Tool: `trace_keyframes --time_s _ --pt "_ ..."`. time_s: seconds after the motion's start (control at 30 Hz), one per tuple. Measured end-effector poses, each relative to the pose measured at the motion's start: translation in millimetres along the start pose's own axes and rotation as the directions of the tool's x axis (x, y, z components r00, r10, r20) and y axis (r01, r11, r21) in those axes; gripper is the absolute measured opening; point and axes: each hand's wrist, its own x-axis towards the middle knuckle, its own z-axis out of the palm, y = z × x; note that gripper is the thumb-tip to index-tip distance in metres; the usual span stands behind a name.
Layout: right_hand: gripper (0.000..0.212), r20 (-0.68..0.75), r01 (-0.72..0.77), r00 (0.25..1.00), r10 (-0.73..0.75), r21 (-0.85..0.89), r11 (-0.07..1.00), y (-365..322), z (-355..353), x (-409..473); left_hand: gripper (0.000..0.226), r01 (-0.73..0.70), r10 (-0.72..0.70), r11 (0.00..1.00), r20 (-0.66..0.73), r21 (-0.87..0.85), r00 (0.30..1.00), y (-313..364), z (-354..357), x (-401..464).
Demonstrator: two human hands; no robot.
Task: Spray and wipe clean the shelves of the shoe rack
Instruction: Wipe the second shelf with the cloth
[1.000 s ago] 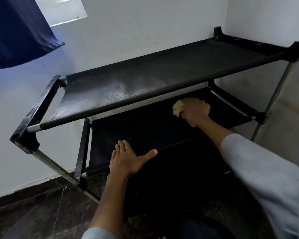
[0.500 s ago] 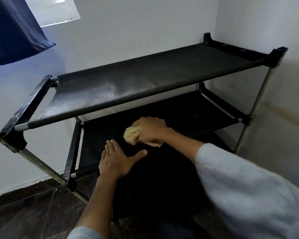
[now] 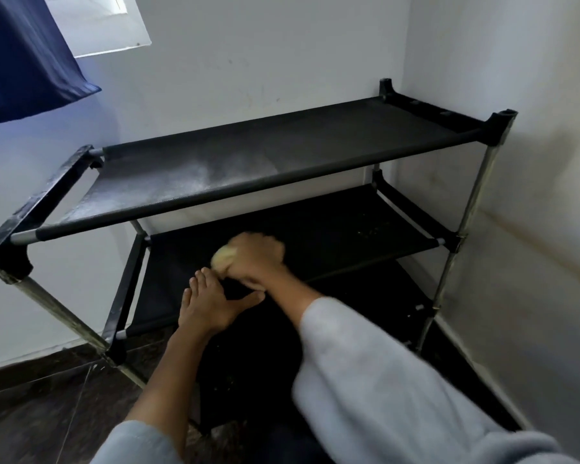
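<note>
On the middle shelf (image 3: pixel 332 229) of the shoe rack (image 3: pixel 462 236), a yellow cloth (image 3: pixel 222 256) is held tight in the right hand (image 3: pixel 255 259), pressed on the black fabric near its left part. The left hand (image 3: pixel 208 303) is laid flat and open on the same shelf, just beside the cloth, gripping nothing. The fabric could sag if it is pushed too hard. The rack looks light, so it could be tipped or slid. White dust on the top shelf (image 3: pixel 181 179) could be missed.
</note>
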Motion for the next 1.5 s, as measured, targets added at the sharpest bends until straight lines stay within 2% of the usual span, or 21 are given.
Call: trace_keyframes --time_s 0.07,0.17,0.27,0.33,0.43,0.5,0.63,0.7,0.8,0.87,0.93,1.03,1.17,1.33,1.4,1.47,1.5 --pt "0.04 0.063 0.136 0.989 -0.134 -0.036 0.99 -11.3 5.5 -6.6 0.118 -0.019 0.015 0.998 -0.054 -0.063 0.998 3.3 0.7 0.0" --pt "0.044 0.109 0.14 0.984 -0.141 0.019 0.99 17.4 -18.4 -8.2 0.116 -0.018 0.015 0.996 -0.038 -0.087 0.999 10.2 1.1 -2.4" --pt "0.049 0.107 0.067 0.992 -0.06 -0.068 0.995 71.9 -48.8 -10.2 0.114 -0.008 0.007 0.996 -0.015 -0.091 1.0 21.3 -2.4 -3.0" --pt "0.056 0.084 -0.018 0.996 0.026 -0.096 0.995 112.8 -71.3 -13.0 0.115 -0.033 0.023 0.995 -0.113 -0.089 0.993 32.3 -3.1 -3.5" --pt "0.061 -0.001 -0.155 0.988 0.155 -0.068 0.986 170.7 -102.6 -16.9 0.113 -0.192 0.184 0.981 -0.213 -0.017 0.96 57.0 3.3 -6.1" --pt "0.06 -0.092 -0.221 0.972 0.216 -0.043 0.974 198.9 -111.9 -16.8 0.112 -0.273 0.27 0.962 -0.186 0.007 0.945 71.9 10.7 -6.6" --pt "0.051 -0.187 -0.298 0.941 0.283 -0.056 0.953 204.2 -106.7 -8.9 0.125 -0.288 0.291 0.956 -0.066 0.046 0.955 87.5 19.7 -2.5" --pt "0.046 -0.164 -0.258 0.957 0.239 -0.101 0.961 185.4 -98.9 -5.4 0.132 -0.275 0.278 0.958 -0.025 0.079 0.96 93.3 23.7 -0.8" --pt "0.047 -0.051 -0.007 0.999 0.0 -0.13 0.991 151.4 -78.3 -3.2 0.139 -0.246 0.248 0.961 -0.003 0.127 0.969 102.8 30.0 1.8" --pt "0.052 0.042 0.168 0.986 -0.164 -0.158 0.973 137.0 -68.0 -7.4 0.141 -0.227 0.232 0.963 -0.02 0.147 0.972 107.0 33.1 4.7" --pt "0.059 0.08 0.229 0.972 -0.22 -0.139 0.963 141.4 -68.2 -10.1 0.143 -0.219 0.225 0.962 -0.017 0.166 0.974 108.5 35.5 8.3" --pt "0.053 -0.011 0.134 0.99 -0.138 -0.168 0.977 176.8 -80.5 -9.1 0.149 -0.165 0.159 0.972 0.05 0.168 0.986 106.6 36.9 12.3" --pt "0.049 -0.197 -0.166 0.973 0.119 -0.238 0.957 229.4 -100.4 2.0 0.15 -0.162 0.138 0.971 0.139 0.178 0.981 102.2 36.4 19.1" --pt "0.033 -0.278 -0.388 0.906 0.319 -0.245 0.889 209.4 -98.6 33.4 0.137 -0.184 0.147 0.97 0.217 0.162 0.965 104.1 31.8 20.0" --pt "0.034 -0.231 -0.321 0.935 0.268 -0.233 0.918 199.2 -93.4 31.6 0.136 -0.184 0.146 0.969 0.218 0.164 0.965 106.4 30.6 18.1" --pt "0.04 -0.088 -0.046 0.996 0.024 -0.247 0.968 195.4 -86.9 16.3 0.139 -0.173 0.135 0.971 0.22 0.164 0.966 109.3 29.9 14.9" --pt "0.046 0.009 0.104 0.994 -0.105 -0.228 0.968 195.9 -85.3 6.5 0.14 -0.167 0.129 0.973 0.222 0.16 0.967 110.9 29.4 13.4"
